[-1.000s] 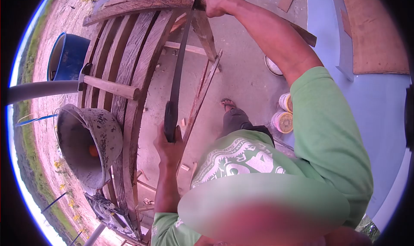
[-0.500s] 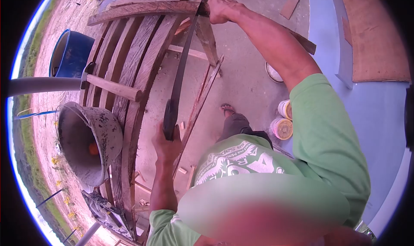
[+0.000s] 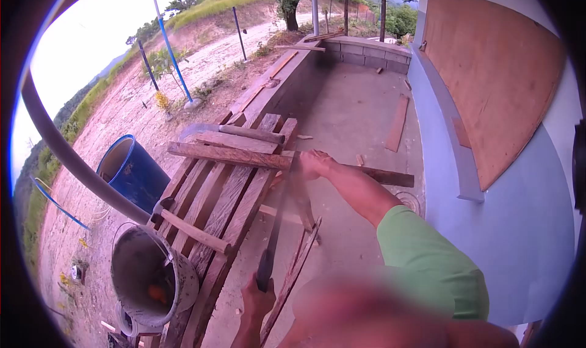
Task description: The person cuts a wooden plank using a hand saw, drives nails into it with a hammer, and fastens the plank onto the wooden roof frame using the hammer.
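Observation:
In my left hand point(image 3: 259, 298), low in the view, is the dark handle of a handsaw point(image 3: 278, 229). Its long blade points away from me and crosses a wooden board point(image 3: 235, 155) near the edge of a slatted wooden bench point(image 3: 235, 192). My right hand point(image 3: 316, 165) is closed around that board, just right of the blade. The board lies across the slats and its right end point(image 3: 387, 176) sticks out past the bench. The blade's far end is blurred beside my right fingers, so the depth of any cut cannot be made out.
On the bench lie a hammer point(image 3: 194, 231) and another wooden-handled tool point(image 3: 251, 133). A dirty bucket point(image 3: 186, 281) stands at the near left, with a blue drum point(image 3: 141, 171) beyond. Leaning wood strips point(image 3: 293, 275) are beside the bench. A blue wall point(image 3: 452, 226) borders the right.
My view has tilted upward, bringing the low block wall and road into sight and shifting the bench lower. The left hand stays on the saw handle and the right hand on the board.

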Demonstrator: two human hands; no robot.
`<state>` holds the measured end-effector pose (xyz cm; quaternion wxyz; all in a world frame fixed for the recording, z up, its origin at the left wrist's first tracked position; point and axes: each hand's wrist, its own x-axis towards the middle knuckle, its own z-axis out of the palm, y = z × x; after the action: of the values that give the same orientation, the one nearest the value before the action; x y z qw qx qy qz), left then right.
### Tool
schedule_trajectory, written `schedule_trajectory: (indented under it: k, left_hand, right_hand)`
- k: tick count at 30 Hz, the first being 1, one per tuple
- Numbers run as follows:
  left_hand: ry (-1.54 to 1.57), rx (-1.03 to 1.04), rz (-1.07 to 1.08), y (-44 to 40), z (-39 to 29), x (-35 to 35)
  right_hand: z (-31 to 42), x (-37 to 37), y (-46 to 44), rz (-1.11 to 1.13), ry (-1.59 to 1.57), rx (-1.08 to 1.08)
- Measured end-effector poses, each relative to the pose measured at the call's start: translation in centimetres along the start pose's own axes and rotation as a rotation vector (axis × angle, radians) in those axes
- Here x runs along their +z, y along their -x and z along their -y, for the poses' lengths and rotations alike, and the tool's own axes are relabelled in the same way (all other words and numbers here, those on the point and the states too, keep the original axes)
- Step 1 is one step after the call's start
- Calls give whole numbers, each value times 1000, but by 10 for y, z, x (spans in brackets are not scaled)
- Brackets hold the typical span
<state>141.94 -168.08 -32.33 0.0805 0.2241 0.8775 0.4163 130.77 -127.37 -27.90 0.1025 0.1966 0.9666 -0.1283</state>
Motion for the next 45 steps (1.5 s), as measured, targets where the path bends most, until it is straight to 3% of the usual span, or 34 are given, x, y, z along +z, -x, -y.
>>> schedule_trajectory:
  k: [1, 4, 6, 9, 12, 14, 17, 20, 23, 24, 25, 26, 27, 29, 33, 35, 38, 41, 42, 43, 45]
  left_hand:
    - [-37, -40, -6, 39, 15, -15]
    - [-32, -29, -12, 36, 12, -9]
    - [73, 117, -21, -63, 1, 41]
    - [76, 153, -8, -189, -103, 77]
    - [17, 123, 8, -167, -89, 61]
    - [42, 142, -5, -88, -48, 31]
    - [49, -17, 9, 26, 10, -4]
    - [29, -71, -18, 42, -10, -14]
    - [-25, 174, -109, -100, -23, 49]
    - [71, -25, 7, -139, -94, 35]
    - [-26, 321, -39, -176, -100, 45]
    - [-60, 160, 83, -209, -102, 50]
    - [-55, 200, 74, -209, -104, 48]
    - [-65, 268, 50, -201, -103, 41]
    - [67, 246, -4, -187, -94, 51]
    - [64, 214, 8, -199, -67, 68]
    - [-4, 139, 99, -174, -91, 37]
    - [-77, 128, 25, -77, -48, -11]
    - [-42, -65, 102, -37, -45, -32]
    - [52, -82, 81, -12, 26, -17]
    - [107, -81, 69, 11, 72, -12]
  right_hand:
    - [-1, -4, 1, -5, -17, 28]
    - [-1, -4, 5, -32, -29, 72]
    - [-7, 11, -9, -72, -2, 39]
    - [-9, 17, -10, -70, 13, 20]
    - [5, 11, 2, -29, -18, 17]
    - [12, -9, 24, -51, -76, 96]
    - [3, 3, 3, -28, -40, 40]
    - [-2, 19, -15, -76, -43, 7]
    - [-17, 54, -61, -144, -43, -66]
    - [-19, 64, -69, -153, -46, -81]
    - [-23, 62, -71, -159, -51, -80]
    - [-21, 57, -69, -160, -47, -73]
    - [-18, 52, -66, -161, -44, -65]
    - [-4, 36, -39, -144, -21, -43]
    - [17, 22, 8, -322, 52, 56]
    - [18, 32, 0, -314, 95, 71]
    - [25, 16, 12, -208, 101, 124]
    - [30, 5, 8, -170, 97, 166]
    - [33, 4, 10, -164, 92, 160]
    - [35, 0, 15, -157, 93, 156]
    - [33, 6, 16, -130, 97, 157]
